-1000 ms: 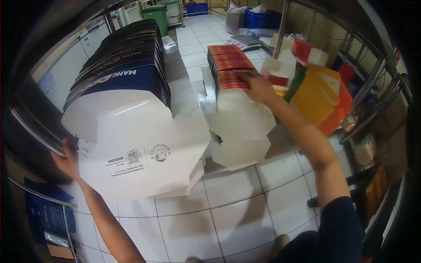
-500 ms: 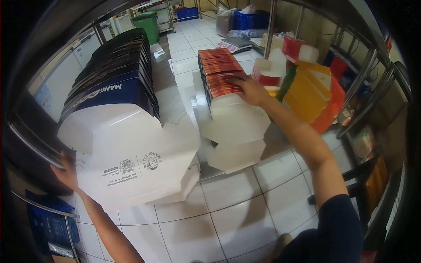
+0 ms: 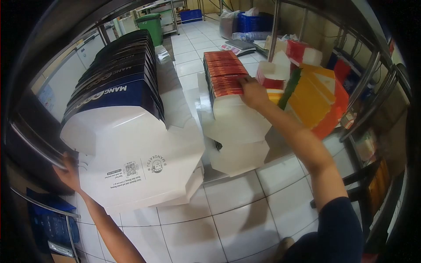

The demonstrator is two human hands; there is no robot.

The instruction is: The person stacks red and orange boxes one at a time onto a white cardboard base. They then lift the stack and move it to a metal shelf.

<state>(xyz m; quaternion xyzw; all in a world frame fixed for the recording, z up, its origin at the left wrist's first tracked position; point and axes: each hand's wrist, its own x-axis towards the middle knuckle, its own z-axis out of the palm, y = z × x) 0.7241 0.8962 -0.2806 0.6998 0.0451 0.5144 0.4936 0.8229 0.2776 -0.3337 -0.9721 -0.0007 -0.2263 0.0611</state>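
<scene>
My right hand (image 3: pixel 255 94) lies at the near right corner of a row of nested red-orange food boxes (image 3: pixel 226 72), its fingers bent over the printed edge. White inner flaps of the front red box (image 3: pixel 239 120) spread toward me below it. On the left is a long row of nested dark blue food boxes (image 3: pixel 116 90); the nearest has its large white flap (image 3: pixel 144 162) folded out, printed with a logo and a QR code. Beside that flap's left edge, against a metal rail (image 3: pixel 39 142), is my left hand (image 3: pixel 68 175), fingers apart and holding nothing visible.
Yellow and orange carton pieces (image 3: pixel 311 94) and red-white boxes (image 3: pixel 269 74) are at the right. Metal posts and rails frame both sides. A scale (image 3: pixel 239 47), a green bin (image 3: pixel 151 27) and blue crates (image 3: pixel 254 22) stand farther back on the white tiled floor (image 3: pixel 237 219).
The view has shifted slightly, so the box rows sit a little farther right and lower. My right hand has slid slightly toward the right edge of the red boxes. My left hand stays by the rail.
</scene>
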